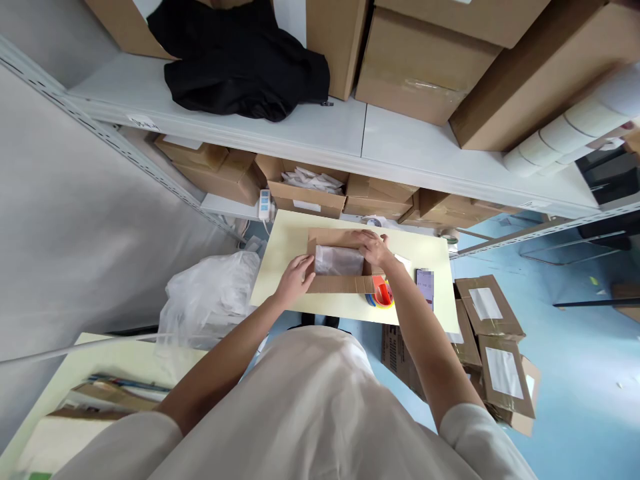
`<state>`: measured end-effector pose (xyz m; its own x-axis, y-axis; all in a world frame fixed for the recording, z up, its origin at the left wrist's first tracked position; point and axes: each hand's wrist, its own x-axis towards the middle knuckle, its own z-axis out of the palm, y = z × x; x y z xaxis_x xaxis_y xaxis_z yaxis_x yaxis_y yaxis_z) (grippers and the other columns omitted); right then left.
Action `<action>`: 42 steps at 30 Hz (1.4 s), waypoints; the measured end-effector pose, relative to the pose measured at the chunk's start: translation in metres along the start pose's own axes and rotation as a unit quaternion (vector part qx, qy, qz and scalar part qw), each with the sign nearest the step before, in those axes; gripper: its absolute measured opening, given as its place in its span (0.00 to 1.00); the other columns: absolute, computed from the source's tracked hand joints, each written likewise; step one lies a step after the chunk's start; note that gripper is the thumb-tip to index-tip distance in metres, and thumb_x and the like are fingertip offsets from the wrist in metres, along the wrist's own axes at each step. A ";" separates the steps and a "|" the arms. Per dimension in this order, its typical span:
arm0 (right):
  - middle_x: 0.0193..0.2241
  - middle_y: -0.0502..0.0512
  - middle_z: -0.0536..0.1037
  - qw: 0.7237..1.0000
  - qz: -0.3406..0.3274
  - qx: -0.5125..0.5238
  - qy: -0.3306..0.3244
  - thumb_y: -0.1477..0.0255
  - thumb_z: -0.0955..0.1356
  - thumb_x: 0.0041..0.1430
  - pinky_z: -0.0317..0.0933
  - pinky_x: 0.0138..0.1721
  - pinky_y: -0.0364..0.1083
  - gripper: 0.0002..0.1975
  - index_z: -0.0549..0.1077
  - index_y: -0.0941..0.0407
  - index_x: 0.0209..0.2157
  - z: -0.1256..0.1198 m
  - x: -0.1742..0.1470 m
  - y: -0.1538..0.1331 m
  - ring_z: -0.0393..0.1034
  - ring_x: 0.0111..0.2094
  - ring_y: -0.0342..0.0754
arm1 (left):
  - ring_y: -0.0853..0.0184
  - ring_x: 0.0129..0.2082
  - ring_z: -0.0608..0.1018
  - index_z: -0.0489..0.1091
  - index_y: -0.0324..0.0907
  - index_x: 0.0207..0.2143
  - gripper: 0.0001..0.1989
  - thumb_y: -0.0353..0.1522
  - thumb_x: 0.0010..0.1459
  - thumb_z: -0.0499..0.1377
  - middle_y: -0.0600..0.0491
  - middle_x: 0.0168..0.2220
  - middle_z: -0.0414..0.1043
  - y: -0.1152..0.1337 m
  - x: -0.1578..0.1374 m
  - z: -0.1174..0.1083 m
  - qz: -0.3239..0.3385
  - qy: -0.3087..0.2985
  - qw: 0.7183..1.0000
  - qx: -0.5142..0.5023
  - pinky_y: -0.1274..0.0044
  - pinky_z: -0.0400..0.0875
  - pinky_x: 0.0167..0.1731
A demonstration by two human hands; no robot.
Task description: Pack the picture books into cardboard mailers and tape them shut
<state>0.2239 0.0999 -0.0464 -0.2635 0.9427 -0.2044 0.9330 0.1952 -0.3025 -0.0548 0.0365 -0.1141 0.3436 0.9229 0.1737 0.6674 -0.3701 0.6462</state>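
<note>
A small cardboard box (340,285) stands with its flaps up on the pale yellow table (277,250). Inside it lies something wrapped in clear plastic (340,260); what the wrap holds cannot be made out. At the box's left wall, my left hand (296,280) grips the edge with its fingers. My right hand (374,248) is bent over the right end of the box and holds the flap there. Just below my right hand, partly behind the forearm, is a tape dispenser (383,292) in red, yellow and blue.
A phone (425,287) lies at the table's right. Taped boxes (503,367) with white labels are stacked on the floor to the right. Plastic bags (210,290) heap up at the left. Ahead, a shelf (320,133) carries boxes and a black garment (240,60).
</note>
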 end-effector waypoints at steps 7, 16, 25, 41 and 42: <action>0.64 0.60 0.59 0.998 -0.001 -0.028 -0.050 0.78 0.64 0.46 0.46 0.59 0.69 0.41 0.54 0.52 0.64 -0.006 -0.031 0.038 0.48 0.65 0.60 | 0.44 0.67 0.51 0.60 0.43 0.61 0.47 0.53 0.41 0.65 0.40 0.66 0.50 -0.022 0.012 -0.026 0.102 -0.240 0.962 0.083 0.52 0.46 0.61; 0.60 0.64 0.65 0.885 0.178 0.405 0.142 0.64 0.60 0.59 0.67 0.49 0.58 0.31 0.54 0.51 0.64 0.049 -0.095 0.066 0.68 0.54 0.56 | 0.48 0.64 0.59 0.65 0.44 0.57 0.33 0.44 0.49 0.64 0.41 0.62 0.60 -0.022 0.005 -0.006 0.072 -0.132 0.988 0.034 0.58 0.55 0.60; 0.62 0.59 0.63 0.948 -0.037 0.315 -0.040 0.74 0.64 0.49 0.47 0.64 0.61 0.29 0.69 0.54 0.56 0.049 -0.091 0.036 0.51 0.65 0.58 | 0.51 0.64 0.61 0.64 0.41 0.54 0.27 0.39 0.53 0.62 0.40 0.60 0.63 -0.024 0.004 -0.005 0.060 -0.097 0.992 -0.052 0.58 0.59 0.59; 0.61 0.62 0.60 0.980 -0.016 0.198 0.032 0.75 0.68 0.51 0.53 0.61 0.59 0.43 0.48 0.50 0.66 0.049 -0.044 0.040 0.57 0.61 0.57 | 0.55 0.55 0.71 0.46 0.50 0.65 0.48 0.33 0.44 0.67 0.38 0.64 0.50 -0.030 0.021 0.020 -0.145 0.059 0.955 -0.253 0.64 0.74 0.44; 0.62 0.61 0.58 0.982 -0.018 0.185 0.032 0.74 0.67 0.53 0.52 0.62 0.60 0.38 0.53 0.50 0.64 0.051 -0.047 0.040 0.54 0.63 0.57 | 0.55 0.56 0.70 0.45 0.50 0.65 0.48 0.33 0.46 0.66 0.38 0.65 0.48 -0.030 0.021 0.018 -0.132 0.053 0.960 -0.239 0.64 0.73 0.45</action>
<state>0.2613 0.0499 -0.0961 -0.2685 0.9541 -0.1326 0.7669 0.1284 -0.6287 -0.0556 0.0655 -0.1435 0.1174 0.9930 0.0147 0.3338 -0.0534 0.9411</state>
